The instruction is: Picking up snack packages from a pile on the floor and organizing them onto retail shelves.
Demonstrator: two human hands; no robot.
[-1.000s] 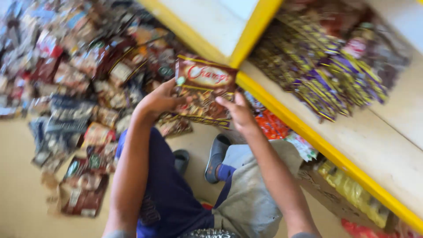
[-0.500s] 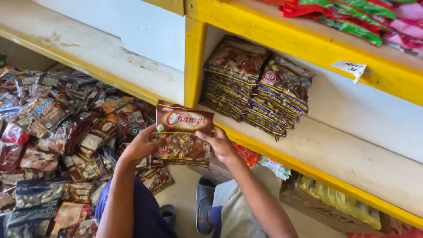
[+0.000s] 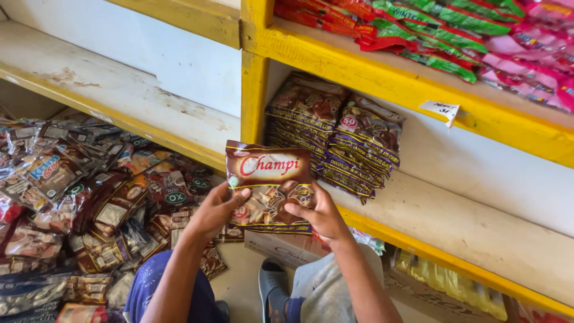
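held up between both hands: a brown candy packet [image 3: 269, 186] with a red-lettered top band and pictures of sweets below, flat face toward the camera. left hand [image 3: 216, 210] clamped on its lower left edge, thumb across the front, other fingers hidden behind; right hand [image 3: 321, 216] gripping the lower right corner, thumb laid over the printed face. packet upright, top band uppermost, long axis running top to bottom with a slight lean, top edge level with the front lip of the middle shelf [image 3: 454, 221] and just left of a stack of brown-and-purple packets [image 3: 335, 140] standing near that shelf's left end, against the yellow upright post [image 3: 254, 90]. not touching the stack; hanging in the air in front of the shelf's yellow front edge. shelf boards painted white and worn, trimmed in yellow, with an empty-looking left bay [image 3: 113, 96] showing scuffed paint. upper shelf crowded with red, green and pink packets [image 3: 472, 30], a small white price tag [image 3: 442, 110] stuck on its front edge. down at floor level, left of the knees, a loose heap of mixed snack packets [image 3: 84, 203]; under the arms, a cardboard box [image 3: 281, 248] and a grey sandal [image 3: 274, 287] on the pale floor; yellow packets [image 3: 454, 281] tucked below the shelf at lower right.
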